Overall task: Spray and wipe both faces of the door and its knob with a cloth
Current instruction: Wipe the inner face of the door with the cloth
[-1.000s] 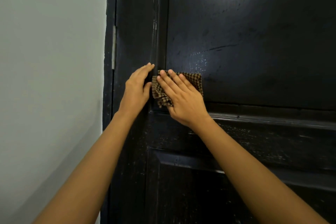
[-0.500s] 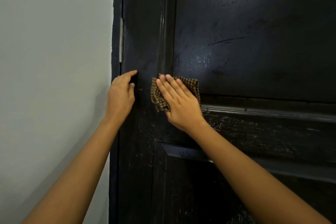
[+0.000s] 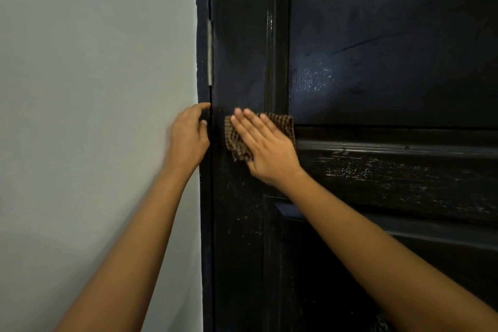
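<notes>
On door (image 3: 377, 35), hand (image 3: 265, 147) seemingly presses cloth (image 3: 280, 122).

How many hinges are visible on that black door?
1: a metal hinge on the left edge of the door, above the left hand. Others may be out of view.

Right hand (image 3: 265, 148) flat, fingers straight; left hand (image 3: 188, 137) loosely curled.
</notes>
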